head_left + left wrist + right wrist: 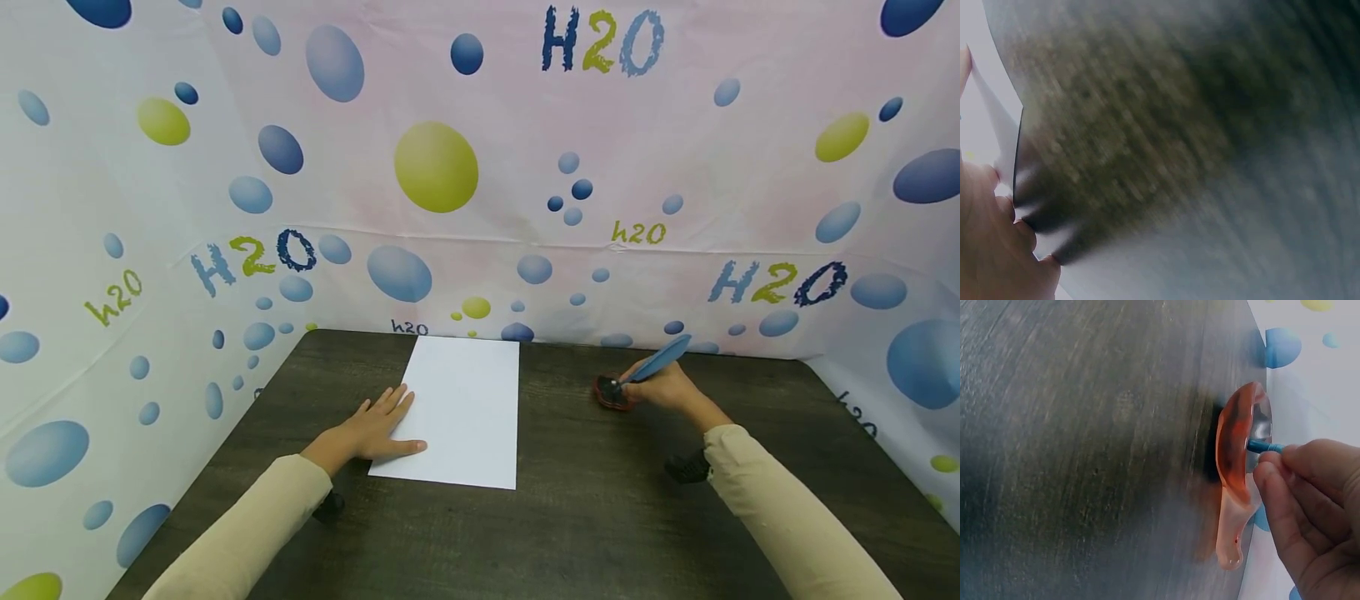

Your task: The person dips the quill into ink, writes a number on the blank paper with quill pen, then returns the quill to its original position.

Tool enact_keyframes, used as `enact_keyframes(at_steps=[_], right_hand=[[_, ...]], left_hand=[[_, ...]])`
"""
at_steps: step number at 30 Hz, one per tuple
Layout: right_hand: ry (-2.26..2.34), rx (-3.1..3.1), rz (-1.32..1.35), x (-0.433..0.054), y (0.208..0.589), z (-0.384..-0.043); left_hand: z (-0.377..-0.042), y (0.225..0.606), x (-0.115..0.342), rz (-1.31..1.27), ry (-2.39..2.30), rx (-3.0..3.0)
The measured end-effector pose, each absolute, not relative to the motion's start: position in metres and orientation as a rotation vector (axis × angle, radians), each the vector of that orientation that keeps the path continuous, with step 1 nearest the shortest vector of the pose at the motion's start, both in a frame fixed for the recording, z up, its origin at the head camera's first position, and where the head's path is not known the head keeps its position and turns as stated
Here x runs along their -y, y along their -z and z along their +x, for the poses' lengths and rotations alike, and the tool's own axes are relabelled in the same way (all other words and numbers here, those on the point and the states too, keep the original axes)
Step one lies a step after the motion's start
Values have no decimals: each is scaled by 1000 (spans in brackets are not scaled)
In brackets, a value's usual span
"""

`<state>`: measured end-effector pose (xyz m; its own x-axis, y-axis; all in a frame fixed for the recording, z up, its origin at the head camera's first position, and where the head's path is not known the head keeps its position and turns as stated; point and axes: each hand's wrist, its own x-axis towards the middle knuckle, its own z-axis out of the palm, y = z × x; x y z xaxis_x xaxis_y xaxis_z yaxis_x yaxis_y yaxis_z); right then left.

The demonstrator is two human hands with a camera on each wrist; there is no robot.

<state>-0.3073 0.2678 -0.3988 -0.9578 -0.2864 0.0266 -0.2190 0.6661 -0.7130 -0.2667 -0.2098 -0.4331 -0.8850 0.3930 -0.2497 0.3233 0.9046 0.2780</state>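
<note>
The left hand (375,429) lies with its fingers spread, palm down, over the left edge of a white sheet (465,408). Its thumb stretches across onto the paper, while the other fingers point away from the person near that edge. The sheet lies left of the middle of the dark bench (600,533), with its far end at the bench's far edge.

The right hand (663,387) pinches a blue pen (660,358) between thumb and fingers, low on the shaft. The pen leans, its broad, feather-like upper part rising to the right above the hand and its lower end pointing down and left, at a dish (1235,444). The dish is clear orange-red, with a short, pale, rounded handle, and it sits on the bench to the right of the sheet, well apart from it and toward the far edge. The pen's lower end is at the dish's hollow; whether it touches the inside is hard to tell from the right wrist view.

Both forearms wear cream sleeves (795,517), and a dark piece (686,467) shows beneath the right wrist. Behind and to both sides of the bench hangs a pale cloth (675,125) printed with blue and green bubbles and "H2O" lettering.
</note>
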Motion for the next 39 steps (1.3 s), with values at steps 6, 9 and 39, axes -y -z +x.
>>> enact_keyframes(at_steps=[6, 9, 39], right_hand=[[1110, -2817, -411, -266, 397, -306], [1131, -2806, -417, -266, 396, -306], [1074, -2956, -316, -262, 402, -300]], left_hand=[[-266, 433, 209, 533, -306, -2772], [-267, 433, 209, 531, -298, -2776], [-273, 440, 213, 516, -287, -2761]])
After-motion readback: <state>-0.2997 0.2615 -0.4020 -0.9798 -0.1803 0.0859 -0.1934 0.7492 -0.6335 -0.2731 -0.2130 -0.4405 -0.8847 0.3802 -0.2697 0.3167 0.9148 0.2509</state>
